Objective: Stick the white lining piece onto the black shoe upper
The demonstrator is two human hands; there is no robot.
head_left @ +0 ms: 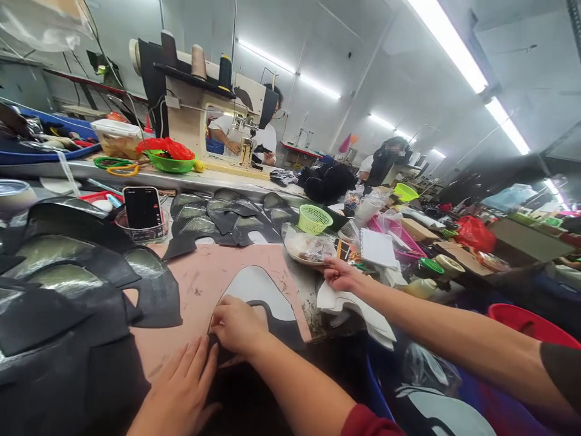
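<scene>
A black and white cut piece [254, 284], curved like a shoe upper, lies on the pink work board [195, 272]. My right hand [238, 327] pinches its left edge, fingertips bent together. Close beside it, my left hand [184, 381] lies with fingers stretched out over the near black part of the piece. The lower part of the piece is hidden under my hands and in dark shadow. To the left are stacked black cut pieces [154, 284] with shiny curved areas, and several more lie along the board's far edge.
From the right, another person's hand [338, 274] touches a plate with a plastic-wrapped item [308, 248]. White sheets [358, 309] hang over the table edge. A phone [142, 209] stands in a clear tub. Behind are a green basket [315, 219] and sewing machine [195, 115].
</scene>
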